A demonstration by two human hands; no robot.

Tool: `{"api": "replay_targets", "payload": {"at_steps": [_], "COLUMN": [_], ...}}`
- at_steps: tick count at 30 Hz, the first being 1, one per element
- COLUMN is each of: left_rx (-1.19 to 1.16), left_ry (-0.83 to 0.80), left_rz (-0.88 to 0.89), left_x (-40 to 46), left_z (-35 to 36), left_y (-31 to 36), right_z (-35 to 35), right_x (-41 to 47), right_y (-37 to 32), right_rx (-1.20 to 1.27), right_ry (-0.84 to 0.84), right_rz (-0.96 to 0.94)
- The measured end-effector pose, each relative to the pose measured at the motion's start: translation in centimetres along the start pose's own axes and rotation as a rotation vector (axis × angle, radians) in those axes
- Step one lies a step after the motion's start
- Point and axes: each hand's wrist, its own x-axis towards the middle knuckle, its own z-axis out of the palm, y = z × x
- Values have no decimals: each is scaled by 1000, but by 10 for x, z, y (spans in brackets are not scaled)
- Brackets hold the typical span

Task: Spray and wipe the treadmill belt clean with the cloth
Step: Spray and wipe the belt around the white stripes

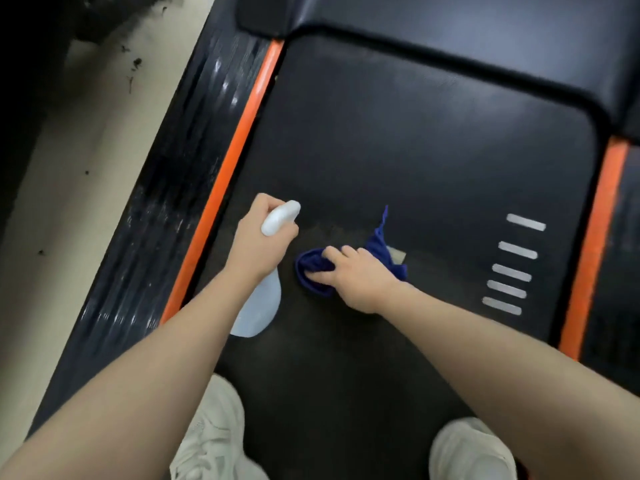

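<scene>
The black treadmill belt (415, 140) fills the middle of the head view. My left hand (259, 244) grips a white spray bottle (263, 306) by its neck, the nozzle head (280, 216) pointing forward over the belt's left part. A dark blue cloth (313, 268) lies bunched on the belt just right of the bottle. My right hand (360, 275) presses on the cloth with its fingers curled over it; one corner of the cloth sticks out beyond the hand.
Orange strips (235, 147) (595, 244) border the belt on both sides, with black side rails (166, 188) outside them. Several grey stripes (512, 268) mark the belt's right part. My white shoes (214, 434) (471, 452) stand on the belt's near end. Beige floor (69, 188) lies left.
</scene>
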Motion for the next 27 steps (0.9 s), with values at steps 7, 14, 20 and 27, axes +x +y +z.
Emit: {"api": "replay_targets", "payload": {"at_steps": [7,14,20,27], "left_rx": [0,8,70,226], "left_ry": [-298,-675,-601,-747], "left_rz": [101,219,174,268], "left_x": [-29,-84,-99,-119], "left_z": [95,244,328,358], "left_y": [67,132,150,156], "right_z": [-17,51,88,108], "right_x": [-150,-290,-309,-306], "right_y": [98,120,135,148], "right_rx": [594,916,859,799], "right_ry": [414,1007,1030,1049], "right_rz": [568,1287,1369,1447]}}
